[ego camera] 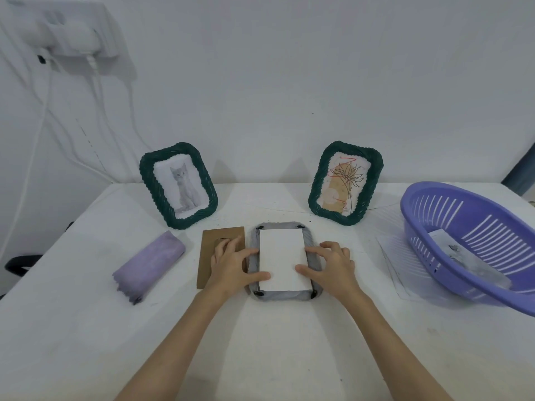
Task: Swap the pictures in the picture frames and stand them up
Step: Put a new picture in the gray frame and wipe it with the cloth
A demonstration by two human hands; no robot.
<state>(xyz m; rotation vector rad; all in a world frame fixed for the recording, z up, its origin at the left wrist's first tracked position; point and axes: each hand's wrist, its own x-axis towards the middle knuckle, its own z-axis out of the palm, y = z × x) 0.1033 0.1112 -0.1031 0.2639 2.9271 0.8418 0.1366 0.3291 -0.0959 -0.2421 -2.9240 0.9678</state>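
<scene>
Both hands, left [231, 264] and right [333, 266], fingers spread, press the white rectangular picture sheet [282, 259] into the face-down grey frame [285, 296] at 6 o'clock on the white surface [86, 328]; uneven pressure could skew or crease it.

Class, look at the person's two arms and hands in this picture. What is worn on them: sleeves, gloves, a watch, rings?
Nothing is worn that the view shows. Both forearms are bare from the bottom edge of the picture up to the wrists, with no sleeve in sight. The left hand and right hand are ungloved, and no watch, bracelet or ring can be seen. The upper arms lie outside the picture.
</scene>
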